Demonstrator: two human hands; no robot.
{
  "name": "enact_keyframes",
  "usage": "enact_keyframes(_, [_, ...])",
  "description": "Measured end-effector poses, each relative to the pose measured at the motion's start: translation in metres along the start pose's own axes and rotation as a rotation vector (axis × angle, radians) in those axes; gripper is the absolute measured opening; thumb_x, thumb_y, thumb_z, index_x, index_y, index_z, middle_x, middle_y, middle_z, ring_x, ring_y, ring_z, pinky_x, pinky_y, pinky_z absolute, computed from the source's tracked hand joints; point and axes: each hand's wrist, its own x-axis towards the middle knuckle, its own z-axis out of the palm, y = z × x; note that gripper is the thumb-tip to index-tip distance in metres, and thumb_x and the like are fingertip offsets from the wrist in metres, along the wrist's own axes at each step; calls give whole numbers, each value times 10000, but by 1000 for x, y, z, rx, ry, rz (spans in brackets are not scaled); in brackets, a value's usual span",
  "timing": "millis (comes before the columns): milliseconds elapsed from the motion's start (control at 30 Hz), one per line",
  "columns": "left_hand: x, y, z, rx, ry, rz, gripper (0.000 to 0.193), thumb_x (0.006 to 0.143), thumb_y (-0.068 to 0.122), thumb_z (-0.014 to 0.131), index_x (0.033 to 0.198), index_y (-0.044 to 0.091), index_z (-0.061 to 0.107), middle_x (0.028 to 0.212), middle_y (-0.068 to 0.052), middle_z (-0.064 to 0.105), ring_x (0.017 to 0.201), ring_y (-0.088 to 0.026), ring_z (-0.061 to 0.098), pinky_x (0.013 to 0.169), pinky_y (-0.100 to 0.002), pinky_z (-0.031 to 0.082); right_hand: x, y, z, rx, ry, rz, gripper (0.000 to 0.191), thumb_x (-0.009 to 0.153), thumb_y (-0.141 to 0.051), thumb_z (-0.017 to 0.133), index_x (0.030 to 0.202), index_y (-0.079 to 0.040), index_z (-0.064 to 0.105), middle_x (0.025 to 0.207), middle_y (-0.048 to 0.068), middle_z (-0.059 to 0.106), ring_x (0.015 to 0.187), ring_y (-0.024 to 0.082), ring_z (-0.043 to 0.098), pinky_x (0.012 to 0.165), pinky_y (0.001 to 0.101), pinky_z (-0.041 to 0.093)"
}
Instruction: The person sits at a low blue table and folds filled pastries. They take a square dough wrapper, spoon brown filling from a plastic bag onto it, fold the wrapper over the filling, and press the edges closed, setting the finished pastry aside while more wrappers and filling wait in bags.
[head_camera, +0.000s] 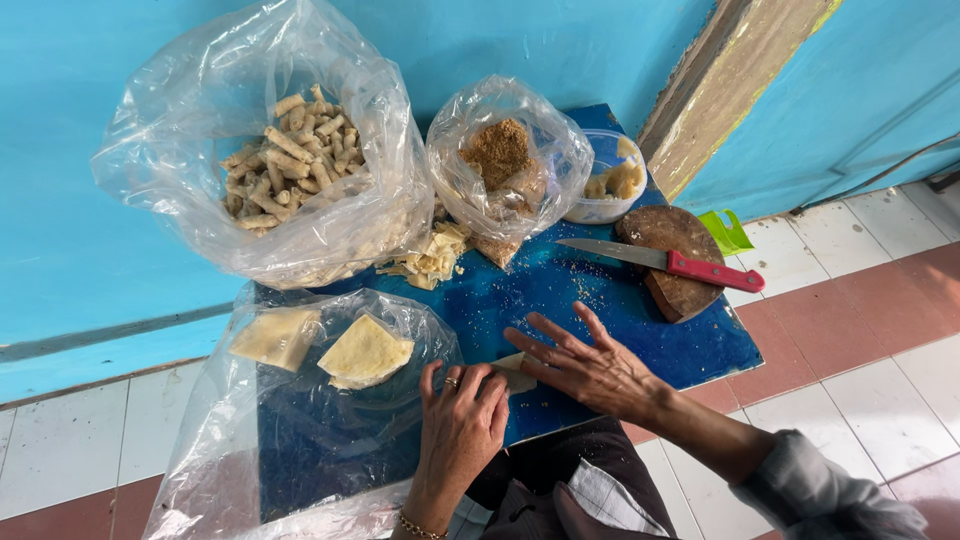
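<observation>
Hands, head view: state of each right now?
Left hand: fingers curled down onto a pale wrapper, pressing it.
Right hand: open, fingers spread flat over the same wrapper.

The blue table top (600, 300) looks glossy and crumb-dusted. Thin clear plastic bags (200, 90) are crinkled and shiny. The round wooden block (672, 232) looks rough; the knife (665, 262) has a metal blade and a red plastic handle.

A small blue-topped table (600, 300) carries everything — a clear plastic bag of rolled pastry sticks (290, 160) at ten o'clock, a bag of brown crumbs (500, 150) at twelve, a round wooden board (672, 262) at three.
</observation>
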Motion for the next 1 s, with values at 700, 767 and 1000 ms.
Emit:
enact_keyframes(700, [4, 0, -6, -95, -16, -33, 194, 926, 175, 679, 1086, 66, 692, 1099, -84, 633, 1031, -282, 615, 1038, -607, 321, 232, 194, 35, 251, -247, 752, 333, 991, -392, 672, 892, -80, 732, 910, 113, 757, 846, 271, 727, 733, 455, 559])
enact_keyframes(767, [4, -2, -5, -87, -41, -34, 194, 935, 176, 673, 1092, 63, 684, 1105, -82, 632, 1035, -279, 616, 1040, -607, 322, 245, 198, 49, 216, -290, 737, 249, 930, -303, 709, 885, -61, 748, 893, 101, 737, 849, 255, 690, 773, 454, 511])
enact_keyframes(1000, [0, -5, -1, -97, -58, -37, 201, 932, 177, 673, 1093, 56, 684, 1094, -90, 634, 1042, -277, 617, 1044, -617, 313, 258, 212, 70, 237, -420, 748, 197, 839, -133, 749, 1017, -51, 758, 941, 108, 748, 870, 251, 670, 877, 455, 471])
